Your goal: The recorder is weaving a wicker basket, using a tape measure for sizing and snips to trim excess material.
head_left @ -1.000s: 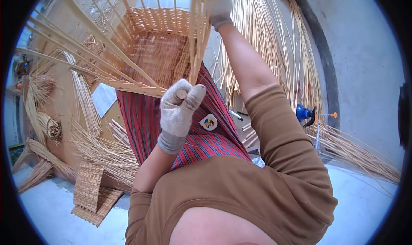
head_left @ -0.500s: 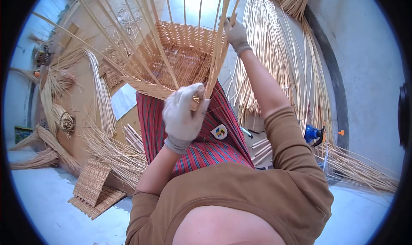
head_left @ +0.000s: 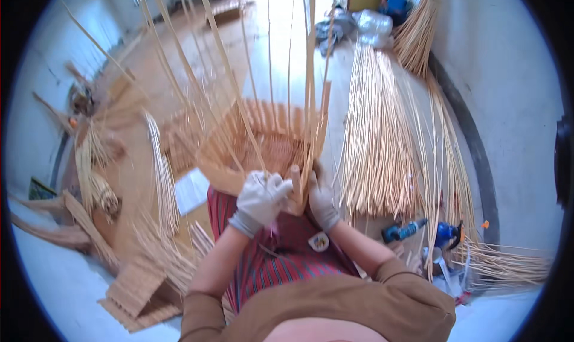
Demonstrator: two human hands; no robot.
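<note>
A half-woven wicker basket (head_left: 263,147) rests against my lap, its long upright canes (head_left: 239,78) fanning up and away. My left hand (head_left: 261,199), in a white glove, is closed on the basket's near rim where a cane rises. My right hand (head_left: 321,199), also gloved, grips the rim right beside it, next to a tall cane (head_left: 311,84). The two hands almost touch. A red striped cloth (head_left: 281,255) covers my lap under the basket.
A big sheaf of straight canes (head_left: 376,138) lies on the floor to the right, along a curved wall. A blue power tool (head_left: 403,229) lies near my right elbow. Woven mats (head_left: 134,294) and cane bundles (head_left: 98,162) lie at the left.
My right hand has come down from high on the upright canes to the basket rim beside my left hand. The view has tilted, so the basket sits lower and nearer.
</note>
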